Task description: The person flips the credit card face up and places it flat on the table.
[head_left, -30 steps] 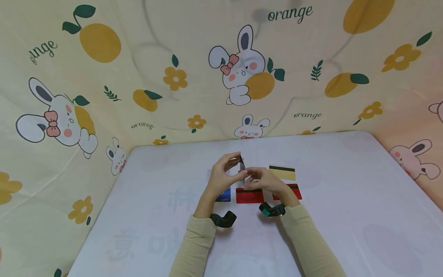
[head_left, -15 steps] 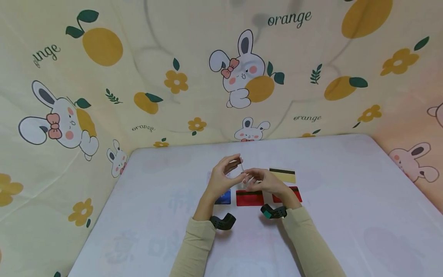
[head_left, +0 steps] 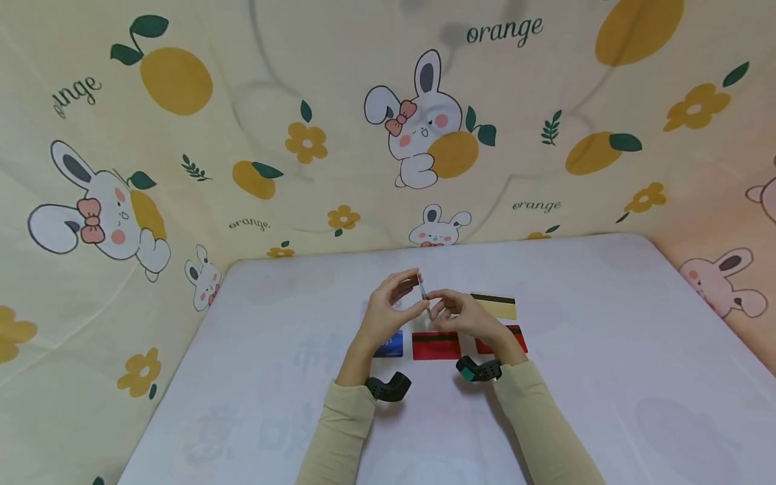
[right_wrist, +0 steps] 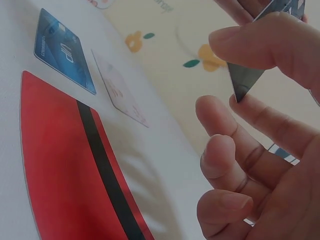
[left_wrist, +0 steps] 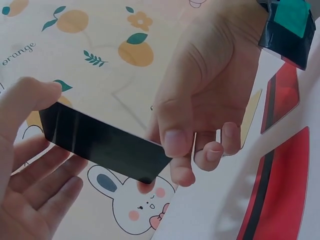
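Above the white table, both hands hold one dark card (left_wrist: 100, 142) between them. The left hand (head_left: 382, 313) grips one end, its thumb on a corner and its fingers behind. At the other end, the thumb and index finger of the right hand (head_left: 465, 315) pinch the card, its other fingers loosely bent. From the head the card is nearly edge-on; its side towards the left wrist looks glossy black. Below the hands lies a red card (head_left: 436, 347) with a black stripe. The blue card (right_wrist: 65, 52) marked VIP and a pale card (right_wrist: 117, 87) lie beside it.
A second red card (head_left: 519, 337) is partly covered by the right wrist. Behind it lies a yellow card (head_left: 500, 307) with a dark stripe. The white table (head_left: 273, 377) meets a patterned cloth (head_left: 339, 182) at the back and sides.
The held card has turned between the hands, from showing some of its face to nearly edge-on. The right fingers have shifted slightly on it. The cards on the table have stayed put.
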Motion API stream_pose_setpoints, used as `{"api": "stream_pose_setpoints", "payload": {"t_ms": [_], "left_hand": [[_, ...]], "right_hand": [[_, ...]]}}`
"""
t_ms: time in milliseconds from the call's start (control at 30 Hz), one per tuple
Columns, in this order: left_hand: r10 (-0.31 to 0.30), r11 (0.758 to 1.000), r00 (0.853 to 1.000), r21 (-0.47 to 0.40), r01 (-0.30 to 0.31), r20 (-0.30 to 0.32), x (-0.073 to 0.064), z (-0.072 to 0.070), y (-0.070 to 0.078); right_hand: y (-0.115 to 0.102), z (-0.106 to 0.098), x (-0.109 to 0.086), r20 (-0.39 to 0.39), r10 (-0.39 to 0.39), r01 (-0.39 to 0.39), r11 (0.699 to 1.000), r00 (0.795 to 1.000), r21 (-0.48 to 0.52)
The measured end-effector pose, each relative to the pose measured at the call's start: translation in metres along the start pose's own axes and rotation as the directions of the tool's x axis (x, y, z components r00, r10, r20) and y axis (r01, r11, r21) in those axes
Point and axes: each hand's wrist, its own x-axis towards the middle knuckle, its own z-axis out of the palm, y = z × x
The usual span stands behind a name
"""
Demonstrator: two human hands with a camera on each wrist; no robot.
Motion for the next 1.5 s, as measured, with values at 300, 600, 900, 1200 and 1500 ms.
{"api": "stream_pose_setpoints", "payload": {"t_ms": [300, 600, 900, 1200, 1500], "left_hand": [[0.041, 0.999, 0.999, 0.003, -0.041, -0.005, 0.0, -0.003, 0.0], [0.014, 1.0, 1.0, 0.019, -0.014, 0.004, 0.0, -0.006, -0.003], [-0.001, 0.999, 1.0, 0.034, 0.001, -0.001, -0.001, -0.006, -0.003], [0.001, 0.997, 1.0, 0.081, 0.001, -0.019, -0.001, -0.006, -0.004], [-0.035, 0.994, 0.999, 0.098, 0.039, -0.036, -0.001, -0.006, -0.003]], "right_hand": [[-0.001, 0.0, 0.0, -0.045, 0.026, -0.026, 1.0, 0.999, 0.013], [0.002, -0.004, 0.001, -0.064, 0.027, -0.027, 1.0, 0.998, -0.005], [0.002, -0.005, -0.001, -0.068, 0.046, -0.046, 0.999, 0.997, 0.006], [-0.001, -0.009, -0.002, -0.088, 0.077, -0.077, 0.997, 0.993, 0.001], [-0.003, -0.012, -0.003, -0.091, 0.077, -0.075, 0.997, 0.993, 0.018]]}}
